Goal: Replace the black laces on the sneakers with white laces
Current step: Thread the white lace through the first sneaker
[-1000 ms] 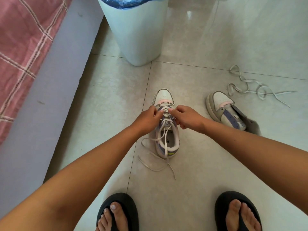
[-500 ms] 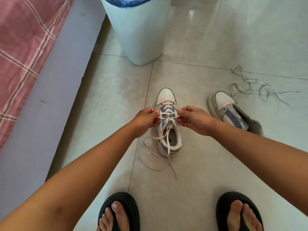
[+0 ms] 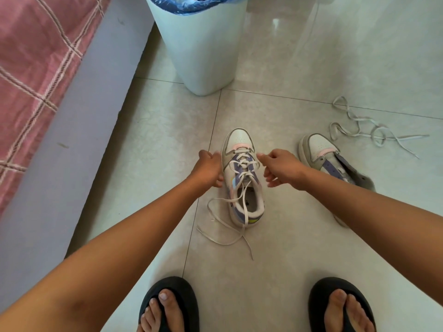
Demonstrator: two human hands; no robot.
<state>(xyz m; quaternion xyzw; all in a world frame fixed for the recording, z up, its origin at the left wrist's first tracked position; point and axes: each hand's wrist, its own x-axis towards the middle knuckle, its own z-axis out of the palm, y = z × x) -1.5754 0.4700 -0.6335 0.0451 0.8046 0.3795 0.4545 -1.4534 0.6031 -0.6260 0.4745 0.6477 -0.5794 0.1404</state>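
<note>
On the floor tiles between my two arms stands the laced sneaker, toe pointing away from me, with its white lace crossed through the eyelets and both loose ends trailing out over the heel onto the floor. My left hand sits against the shoe's left side, fingers curled, and my right hand hovers just beside the right side, fingers also curled; I cannot tell whether either one actually pinches lace or only touches the upper.

Risks I see from here: pulling one side harder would leave the ends uneven, and the upper crossings already look slack. The trailing ends lie close to my sandals, so a shuffle of my feet could pin and yank them. The second sneaker lies tipped on its side to the right, unlaced, with the spare white lace tangled beyond it; that knotting may slow threading.
</note>
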